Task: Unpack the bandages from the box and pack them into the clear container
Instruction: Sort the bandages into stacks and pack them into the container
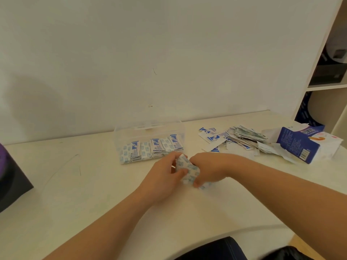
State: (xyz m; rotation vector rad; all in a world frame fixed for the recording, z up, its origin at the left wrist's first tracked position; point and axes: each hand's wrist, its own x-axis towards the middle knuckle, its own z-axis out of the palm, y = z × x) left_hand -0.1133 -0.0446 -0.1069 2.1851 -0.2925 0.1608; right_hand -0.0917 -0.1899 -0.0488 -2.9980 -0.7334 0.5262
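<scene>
A bunch of white-and-blue wrapped bandages is held between both hands just above the table's middle. My left hand grips its left side and my right hand grips its right side. Behind them stands the clear container, open at the top, with several bandages stacked on edge inside. The torn blue bandage box lies on its side at the right. A heap of loose bandages and wrappers lies between the container and the box.
The white table meets a plain wall at the back. A dark box with something purple sits at the left edge. A white shelf unit stands at the far right. My dark-clothed lap shows at the bottom.
</scene>
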